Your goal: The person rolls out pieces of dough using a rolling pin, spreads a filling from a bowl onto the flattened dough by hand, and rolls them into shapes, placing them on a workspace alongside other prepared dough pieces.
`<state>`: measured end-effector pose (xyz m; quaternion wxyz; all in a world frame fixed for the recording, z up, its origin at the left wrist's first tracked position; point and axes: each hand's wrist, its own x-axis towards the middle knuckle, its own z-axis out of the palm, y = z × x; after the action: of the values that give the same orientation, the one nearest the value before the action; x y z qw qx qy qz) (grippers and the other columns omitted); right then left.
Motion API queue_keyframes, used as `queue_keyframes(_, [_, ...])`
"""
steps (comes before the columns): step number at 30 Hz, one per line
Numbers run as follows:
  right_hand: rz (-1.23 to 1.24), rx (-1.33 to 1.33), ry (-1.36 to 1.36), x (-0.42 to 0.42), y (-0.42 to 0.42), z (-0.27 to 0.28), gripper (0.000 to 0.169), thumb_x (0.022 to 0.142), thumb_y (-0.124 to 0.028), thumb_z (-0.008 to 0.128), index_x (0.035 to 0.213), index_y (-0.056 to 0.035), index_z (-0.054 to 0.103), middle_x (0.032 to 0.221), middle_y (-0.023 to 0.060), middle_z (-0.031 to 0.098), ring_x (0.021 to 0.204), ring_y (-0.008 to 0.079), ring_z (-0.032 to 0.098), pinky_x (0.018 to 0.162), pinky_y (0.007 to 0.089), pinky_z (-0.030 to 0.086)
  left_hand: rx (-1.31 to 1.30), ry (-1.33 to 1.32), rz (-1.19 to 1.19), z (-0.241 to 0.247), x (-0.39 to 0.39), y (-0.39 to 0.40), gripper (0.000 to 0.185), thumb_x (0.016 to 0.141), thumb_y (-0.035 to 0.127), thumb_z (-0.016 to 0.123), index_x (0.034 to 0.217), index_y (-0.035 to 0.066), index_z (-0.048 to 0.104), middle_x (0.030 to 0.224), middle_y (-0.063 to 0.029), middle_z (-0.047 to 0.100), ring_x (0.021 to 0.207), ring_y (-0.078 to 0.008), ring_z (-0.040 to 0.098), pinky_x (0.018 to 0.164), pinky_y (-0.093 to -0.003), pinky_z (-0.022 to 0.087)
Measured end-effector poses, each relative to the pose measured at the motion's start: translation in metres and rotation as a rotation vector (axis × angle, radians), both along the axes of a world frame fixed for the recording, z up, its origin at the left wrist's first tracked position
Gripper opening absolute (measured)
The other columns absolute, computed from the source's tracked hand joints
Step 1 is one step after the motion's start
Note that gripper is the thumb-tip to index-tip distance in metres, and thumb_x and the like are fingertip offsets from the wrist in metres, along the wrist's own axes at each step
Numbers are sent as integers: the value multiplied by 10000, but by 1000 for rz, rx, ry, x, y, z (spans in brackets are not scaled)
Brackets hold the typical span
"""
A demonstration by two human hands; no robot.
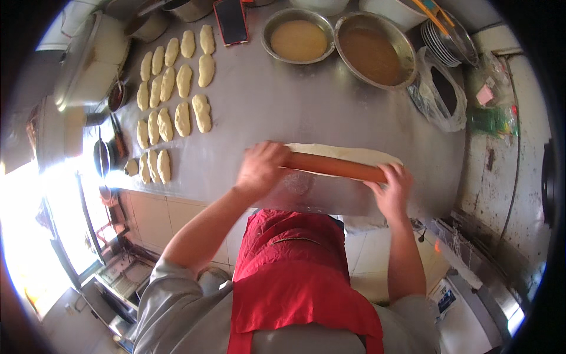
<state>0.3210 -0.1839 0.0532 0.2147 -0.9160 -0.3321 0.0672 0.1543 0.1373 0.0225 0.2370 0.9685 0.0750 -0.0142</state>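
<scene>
A wooden rolling pin (334, 166) lies across a long, flattened sheet of dough (349, 152) near the front edge of the metal worktable (265, 106). My left hand (265, 166) is closed over the pin's left end, slightly blurred. At its right end, my right hand (392, 188) holds the pin with thumb and fingers, beside the dough's right tip. Much of the dough's near side is hidden under the pin. Several oblong dough pieces (202, 113) lie in rows on the left part of the table, with a smaller round lump (131, 167) at the near left.
Two metal bowls, one with yellowish liquid (299, 40) and one with brown contents (370, 55), stand at the back. A phone (231, 22) lies left of them. At the right are a plastic bag (442, 97) and stacked plates (437, 44); pots (148, 26) stand back left.
</scene>
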Motion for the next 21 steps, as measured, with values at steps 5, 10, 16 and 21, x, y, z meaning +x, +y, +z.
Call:
queue_keyframes(5, [214, -99, -89, -21, 93, -36, 609, 922, -488, 690, 1337, -51, 600, 1537, 141, 455, 1400, 404, 415, 1145, 593, 296, 205, 36, -11, -15, -49, 51, 620, 876, 381, 732, 1417, 137, 552, 1489, -95, 510, 1414, -349, 432, 1162, -513, 351])
queue_keyframes(10, [93, -300, -223, 41, 148, -66, 706, 991, -570, 542, 1471, -57, 471, 1623, 159, 341, 1489, 409, 304, 1169, 636, 252, 191, -2, 71, -23, 20, 96, 735, 962, 528, 578, 1555, 133, 398, 1630, -182, 321, 1508, -396, 292, 1214, -590, 244])
queue_keyframes(16, [-10, -101, -230, 102, 191, -75, 507, 991, -535, 561, 1172, -86, 711, 1346, 141, 612, 1209, 380, 573, 1006, 547, 446, 284, -238, 157, -40, 78, 138, 532, 985, 404, 592, 1420, 99, 560, 1514, -184, 469, 1419, -374, 420, 1173, -483, 354])
queue_keyframes(21, [-41, -131, 13, 110, 208, -47, 460, 962, -496, 634, 1066, -62, 740, 1042, 128, 693, 1002, 350, 641, 913, 460, 507, 134, -201, 230, -28, 102, 158, 262, 918, 280, 698, 1068, 66, 709, 1137, -101, 663, 1105, -325, 609, 947, -448, 503])
